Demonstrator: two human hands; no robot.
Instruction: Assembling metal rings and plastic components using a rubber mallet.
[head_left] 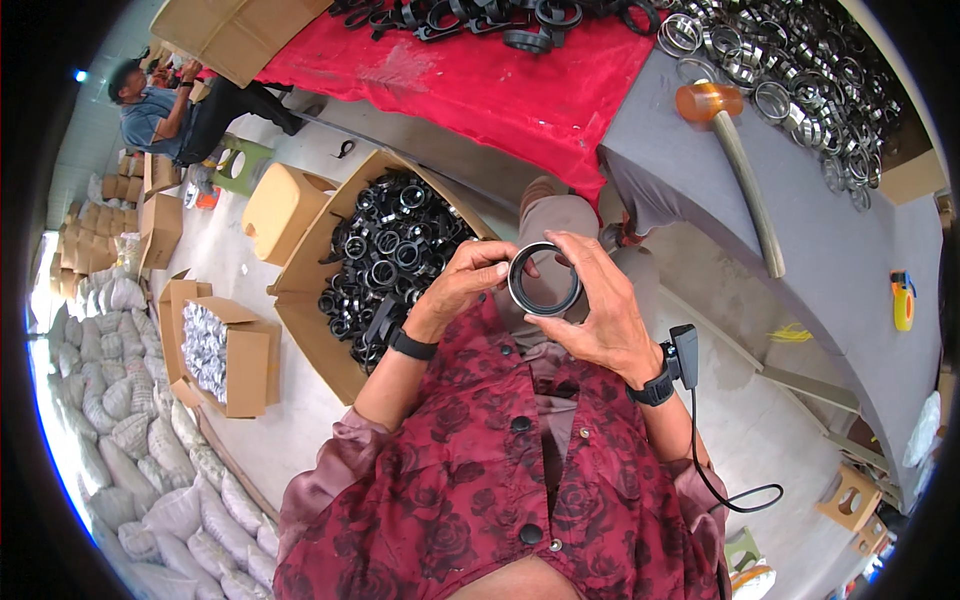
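Note:
Both my hands hold one round ring (519,291) upright in front of my lap, black inside with a silvery metal edge. My left hand (465,280) pinches its left side between thumb and fingers. Around the right side curl the thumb and fingers of my right hand (600,315). To the left of my knees, a cardboard box (308,262) is filled with many black rings (385,250). A heap of shiny metal rings (775,98) lies on the grey-covered table (690,170) at the right, beside a mallet (740,175) with an orange head and wooden handle.
More black ring parts (530,38) lie on the red cloth (470,95) ahead. A yellow utility knife (903,300) rests on the grey table. Leftward are a tan plastic container (285,212), a smaller carton (253,370), stacked sacks (165,450) and a seated person (165,115).

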